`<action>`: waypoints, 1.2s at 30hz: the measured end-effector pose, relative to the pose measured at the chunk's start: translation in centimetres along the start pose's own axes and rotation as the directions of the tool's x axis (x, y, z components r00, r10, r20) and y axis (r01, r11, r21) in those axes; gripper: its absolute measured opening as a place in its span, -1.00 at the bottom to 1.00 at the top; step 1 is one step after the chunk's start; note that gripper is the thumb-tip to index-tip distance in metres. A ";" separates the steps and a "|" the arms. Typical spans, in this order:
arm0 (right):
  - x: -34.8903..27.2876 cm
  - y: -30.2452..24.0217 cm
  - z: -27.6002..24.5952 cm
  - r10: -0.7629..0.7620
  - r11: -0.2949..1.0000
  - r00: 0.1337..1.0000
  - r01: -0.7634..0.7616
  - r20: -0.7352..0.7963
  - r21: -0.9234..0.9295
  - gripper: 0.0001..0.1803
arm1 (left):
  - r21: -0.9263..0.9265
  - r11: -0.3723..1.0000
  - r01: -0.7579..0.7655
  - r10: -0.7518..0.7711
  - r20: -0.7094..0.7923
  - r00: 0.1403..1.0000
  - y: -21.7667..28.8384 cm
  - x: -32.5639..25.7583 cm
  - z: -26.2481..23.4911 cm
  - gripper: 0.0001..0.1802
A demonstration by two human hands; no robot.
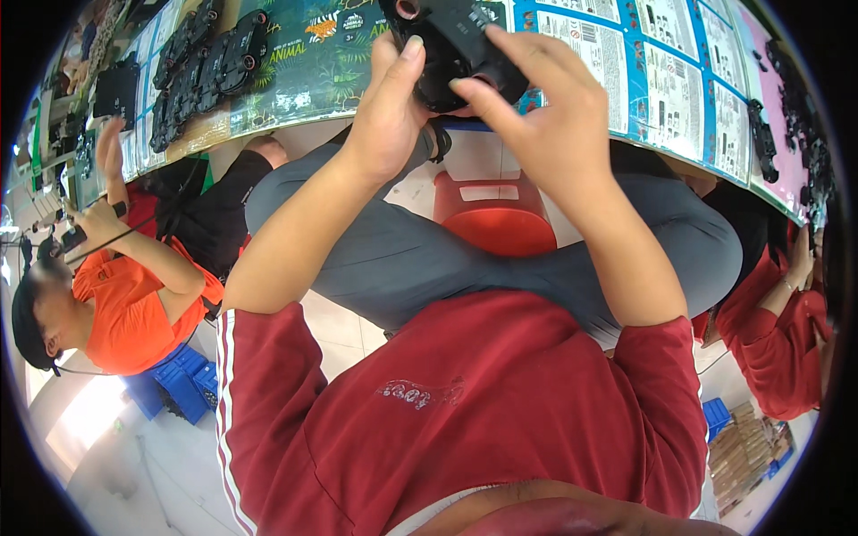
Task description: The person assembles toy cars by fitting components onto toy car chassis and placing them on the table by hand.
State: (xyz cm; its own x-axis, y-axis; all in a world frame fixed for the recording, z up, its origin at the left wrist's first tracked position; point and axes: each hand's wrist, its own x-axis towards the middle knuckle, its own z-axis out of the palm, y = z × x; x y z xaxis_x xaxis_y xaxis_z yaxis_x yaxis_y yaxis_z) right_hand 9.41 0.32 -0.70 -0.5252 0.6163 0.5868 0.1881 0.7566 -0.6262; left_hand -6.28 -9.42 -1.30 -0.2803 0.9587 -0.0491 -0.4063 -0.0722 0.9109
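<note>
Both hands are up at the table's near edge with a black plastic part point(460, 40) between them. It looks like a toy vehicle's chassis, with a round copper-coloured end at its upper left and a rounded dark lower end. My left hand point(389, 112) grips its left side, thumb pointing up along it and the other fingers mostly hidden behind. From the right, my right hand point(556, 112) holds the part, its thumb pressed near the lower end and its index finger on the upper face.
Similar black parts point(201, 76) lie grouped on the table at the left. Printed sheets point(661, 85) cover the tabletop. More black pieces point(791, 116) lie at the far right. A red stool point(492, 219) stands under the table. Co-workers sit at left, in an orange shirt point(134, 313), and right.
</note>
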 end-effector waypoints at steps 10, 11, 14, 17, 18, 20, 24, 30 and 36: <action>-1.6 -0.6 1.7 0.008 0.998 1.000 -0.010 -0.030 -0.065 -0.32 | 0.043 0.999 0.005 -0.005 0.003 1.000 -0.9 -1.1 0.9 -0.45; -1.7 -0.6 1.7 0.011 0.998 1.000 -0.013 -0.027 -0.066 -0.32 | 0.042 0.999 -0.008 0.008 0.009 1.000 -1.0 -1.1 1.0 -0.46; -1.7 -0.6 1.8 0.036 0.997 0.999 -0.036 -0.003 -0.075 -0.31 | 0.075 0.997 -0.037 0.033 0.043 0.999 -1.1 -1.1 0.9 -0.46; -1.8 -0.8 1.7 0.053 0.995 0.998 -0.050 0.032 -0.087 -0.29 | 0.000 0.999 -0.038 0.038 0.032 0.999 -1.3 -0.9 0.8 -0.46; -1.8 -1.1 1.6 0.069 0.994 0.995 -0.064 0.067 -0.085 -0.29 | 0.000 0.999 -0.036 0.036 0.032 0.999 -1.3 -0.9 0.8 -0.46; -1.8 -1.4 1.3 0.087 0.994 0.991 -0.078 0.102 -0.082 -0.29 | 0.004 1.000 -0.023 0.023 0.040 0.999 -1.4 -1.1 0.6 -0.46; -1.7 -2.1 0.6 0.059 0.997 0.985 -0.050 0.162 -0.055 -0.29 | 0.059 0.997 -0.051 0.050 0.022 0.999 -1.6 -1.1 0.6 -0.47; -1.5 -1.6 0.6 -0.001 1.000 0.991 0.004 0.131 -0.022 -0.31 | 0.039 0.998 -0.038 0.037 0.036 0.999 -1.1 -0.9 0.6 -0.46; -1.6 -1.6 0.8 0.005 1.000 0.995 -0.004 0.098 -0.008 -0.32 | 0.021 1.000 0.001 -0.001 -0.004 1.000 -0.6 -1.0 0.8 -0.51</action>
State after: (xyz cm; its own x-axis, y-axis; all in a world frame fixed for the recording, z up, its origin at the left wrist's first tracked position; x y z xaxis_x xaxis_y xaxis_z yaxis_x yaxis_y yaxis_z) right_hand 9.27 -2.09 -1.05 -0.6028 0.5958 0.5307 0.1968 0.7556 -0.6247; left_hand -5.06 -10.10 -1.51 -0.2829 0.9578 -0.0515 -0.3878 -0.0651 0.9194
